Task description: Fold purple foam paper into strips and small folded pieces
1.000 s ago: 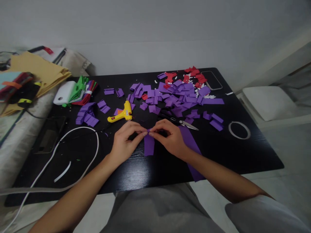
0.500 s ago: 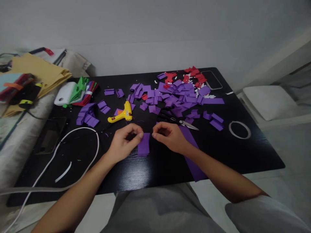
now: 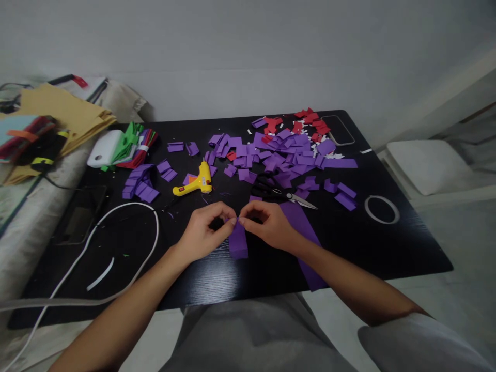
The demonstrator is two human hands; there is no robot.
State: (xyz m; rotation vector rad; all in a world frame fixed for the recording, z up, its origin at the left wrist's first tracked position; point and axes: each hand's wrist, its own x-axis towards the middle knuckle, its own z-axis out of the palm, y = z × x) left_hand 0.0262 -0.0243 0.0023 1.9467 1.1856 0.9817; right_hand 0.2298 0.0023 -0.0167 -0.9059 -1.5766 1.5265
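My left hand (image 3: pixel 203 233) and my right hand (image 3: pixel 269 225) meet over the near middle of the black table (image 3: pixel 387 248). Both pinch the top edge of a small purple paper piece (image 3: pixel 238 242), which hangs folded below the fingertips. A long purple paper strip (image 3: pixel 306 235) lies under my right wrist and runs past the table's front edge. Black-handled scissors (image 3: pixel 281 192) lie just beyond my right hand. A yellow glue gun (image 3: pixel 194 184) rests beyond my left hand.
Several cut purple and red paper pieces (image 3: pixel 287 150) cover the far middle. A purple stack (image 3: pixel 139 183) lies at the left, with green and red paper bundles (image 3: pixel 134 144) beyond it. A white curved band (image 3: pixel 135 243), a white ring (image 3: pixel 382 208) and a phone (image 3: pixel 337 129) also lie on the table.
Half a second ago only my left hand held the purple piece, with the right hand apart. Now both hands pinch its top edge together again, slightly nearer to me.
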